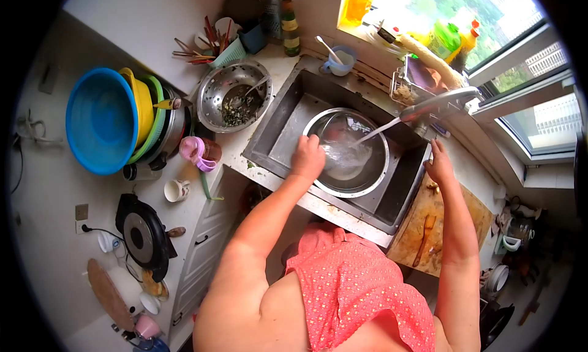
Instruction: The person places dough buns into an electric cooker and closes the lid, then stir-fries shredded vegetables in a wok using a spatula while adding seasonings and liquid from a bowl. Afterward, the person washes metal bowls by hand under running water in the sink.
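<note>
A round metal basin (381, 174) rests in the dark sink (285, 116), with water running into it from the faucet (438, 104). My left hand (308, 158) is closed at the basin's left rim, fingers curled, beside a clear, shiny plastic-like mass (343, 158) in the water. Whether the fingers grip the rim or this mass is hard to make out. My right hand (439, 163) is by the sink's right edge, below the faucet, its fingers partly stretched and nothing seen in them.
Left of the sink stands a metal bowl (211, 107) with chopped greens and a spoon. A wooden board (459, 229) with a spatula (424, 242) lies at the right. A blue cup (339, 64) sits behind the sink; blue (101, 122) and yellow basins are far left.
</note>
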A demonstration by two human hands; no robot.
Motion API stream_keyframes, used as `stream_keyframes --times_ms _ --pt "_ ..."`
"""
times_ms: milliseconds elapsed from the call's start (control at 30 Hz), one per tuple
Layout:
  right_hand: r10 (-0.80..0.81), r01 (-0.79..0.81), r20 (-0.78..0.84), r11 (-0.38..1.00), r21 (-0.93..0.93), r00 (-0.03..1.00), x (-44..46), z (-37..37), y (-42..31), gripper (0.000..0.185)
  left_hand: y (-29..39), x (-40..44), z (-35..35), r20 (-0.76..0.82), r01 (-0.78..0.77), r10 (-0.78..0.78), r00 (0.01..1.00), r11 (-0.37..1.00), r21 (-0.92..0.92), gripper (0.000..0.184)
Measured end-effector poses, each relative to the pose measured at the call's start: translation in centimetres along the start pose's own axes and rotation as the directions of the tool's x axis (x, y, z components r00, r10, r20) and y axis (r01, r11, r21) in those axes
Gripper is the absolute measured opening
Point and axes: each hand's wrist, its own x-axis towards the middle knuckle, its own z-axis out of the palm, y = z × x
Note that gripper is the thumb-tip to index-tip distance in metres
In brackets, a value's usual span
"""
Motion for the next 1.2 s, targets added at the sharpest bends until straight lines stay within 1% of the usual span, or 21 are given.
stream_keyframes --times_ms 67,100,133,200,233,267,300,333,367,400,433,467,567,633,667,733,800,867,967,1200 --pt "-0.013 0.013 -0.029 1.000 -0.013 0.999 0.1 0.8 0.9 0.075 0.0 1.3 -2.3 -0.024 -0.138 0.143 0.989 0.980 0.145 0.011" --pt "-0.007 0.007 -0.020 1.000 0.000 1.000 0.1 0.6 0.8 0.075 -0.5 1.7 -2.5 -0.044 -0.144 0.150 0.988 0.983 0.113 0.011" --pt "-0.004 0.004 -0.011 1.000 0.015 1.000 0.0 0.5 0.6 0.075 -0.4 1.9 -2.5 -0.065 -0.091 0.095 0.993 0.994 0.065 0.010" --pt "-0.002 0.003 -0.032 1.000 0.008 0.999 0.1 0.5 0.6 0.073 0.0 2.0 -2.5 -0.043 -0.008 0.007 0.999 1.000 -0.029 0.010" --pt "0.020 -0.021 -0.024 1.000 -0.009 1.000 -0.2 0.4 0.8 0.073 -0.4 2.1 -1.3 -0.035 -0.029 0.028 0.999 0.999 -0.039 0.010" --pt "0.020 -0.021 -0.006 0.999 -0.025 1.000 0.1 0.5 0.3 0.073 -1.8 1.7 0.5 0.108 0.177 -0.156 0.982 0.960 -0.215 0.012" --pt "0.049 -0.048 0.004 0.998 -0.047 0.999 0.0 0.2 -0.2 0.072 -1.6 1.9 0.7 0.281 0.384 -0.294 0.913 0.853 -0.354 0.015" --pt "0.056 -0.056 0.001 0.997 -0.047 0.998 -0.1 0.0 -0.5 0.072 -1.1 1.6 1.0 0.285 0.380 -0.288 0.914 0.854 -0.356 0.015" --pt "0.066 -0.066 0.000 0.995 -0.071 0.998 -0.2 -0.1 -0.6 0.072 -0.4 0.8 1.4 0.393 0.531 -0.366 0.844 0.673 -0.515 0.019" --pt "0.075 -0.075 -0.001 0.993 -0.094 0.997 -0.3 -0.1 -0.7 0.071 0.3 0.1 1.4 0.512 0.652 -0.405 0.758 0.437 -0.620 0.023" --pt "0.088 -0.088 -0.005 0.988 -0.125 0.996 -0.4 0.0 -0.8 0.072 0.2 -0.6 2.1 0.519 0.635 -0.366 0.772 0.419 -0.649 0.026" --pt "0.094 -0.093 -0.003 0.988 -0.126 0.996 -0.6 0.0 -0.9 0.072 0.3 -1.1 2.4 0.524 0.638 -0.364 0.770 0.418 -0.647 0.026" --pt "0.094 -0.097 -0.031 0.987 -0.127 0.995 -0.9 -0.1 -1.4 0.071 0.5 -1.8 2.5 0.591 0.687 -0.350 0.727 0.342 -0.642 0.026" --pt "0.123 -0.125 -0.019 0.974 -0.188 0.992 -1.1 0.1 -1.5 0.075 0.5 -2.1 2.7 0.597 0.690 -0.348 0.723 0.315 -0.652 0.025" --pt "0.125 -0.126 -0.017 0.974 -0.187 0.992 -1.2 0.1 -1.6 0.075 0.5 -2.2 2.7 0.601 0.690 -0.345 0.721 0.287 -0.664 0.025" --pt "0.145 -0.143 -0.003 0.975 -0.172 0.989 -1.4 -0.3 -2.1 0.075 0.4 -2.2 2.8 0.610 0.696 -0.339 0.716 0.289 -0.657 0.023" --pt "0.133 -0.134 -0.016 0.978 -0.159 0.991 -1.2 0.1 -1.6 0.074 0.5 -2.2 2.8 0.617 0.700 -0.334 0.713 0.289 -0.653 0.022" --pt "0.119 -0.123 -0.031 0.982 -0.146 0.992 -1.0 0.4 -1.2 0.074 0.8 -2.3 2.6 0.629 0.709 -0.340 0.699 0.219 -0.670 0.019" --pt "0.112 -0.115 -0.032 0.986 -0.122 0.993 -0.9 0.5 -1.1 0.074 0.7 -2.4 2.5 0.658 0.732 -0.327 0.679 0.221 -0.645 0.016" --pt "0.088 -0.094 -0.060 0.991 -0.099 0.994 -1.0 1.2 -1.3 0.076 0.6 -2.5 2.4 0.654 0.726 -0.328 0.682 0.197 -0.659 0.015"
